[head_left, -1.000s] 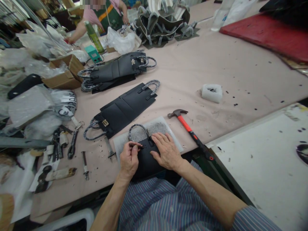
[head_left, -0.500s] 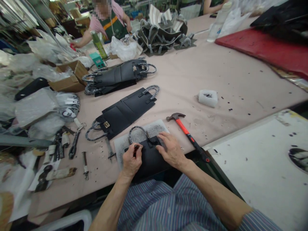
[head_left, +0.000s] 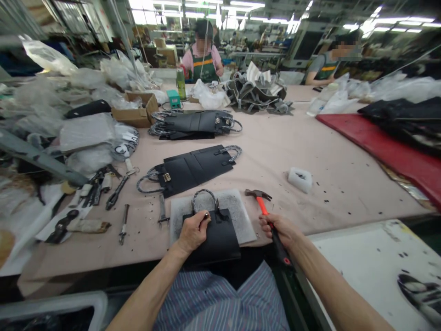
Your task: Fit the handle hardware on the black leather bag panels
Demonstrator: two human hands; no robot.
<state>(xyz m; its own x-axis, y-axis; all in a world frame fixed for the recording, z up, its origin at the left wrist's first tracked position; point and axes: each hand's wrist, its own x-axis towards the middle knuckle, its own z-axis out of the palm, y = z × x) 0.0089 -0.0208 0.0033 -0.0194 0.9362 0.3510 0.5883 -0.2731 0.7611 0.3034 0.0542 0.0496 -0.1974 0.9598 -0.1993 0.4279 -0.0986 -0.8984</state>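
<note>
My left hand (head_left: 194, 233) is closed in a pinch around a short dark metal rod (head_left: 206, 215); only its top end shows. It rests on a black handbag panel (head_left: 220, 236) with a patterned, wrapped handle (head_left: 204, 193) arching at its far edge. Under the panel's far part lies a pale cutting board (head_left: 239, 216). To the right, my right hand (head_left: 279, 228) grips a claw hammer (head_left: 263, 204) by its red and black handle. The hammer's head points away from me, low over the table.
Beyond the board lies another black bag panel (head_left: 198, 170), with a stack of panels (head_left: 195, 123) behind. Hand tools (head_left: 124, 225) spread at left. A white foam block (head_left: 299, 179) stands at right, near a red sheet (head_left: 379, 147). Two people sit across the table.
My right hand has left the bag panel and taken hold of the hammer's handle. My left hand stays on the panel, still pinching the rod. The view has tilted up.
</note>
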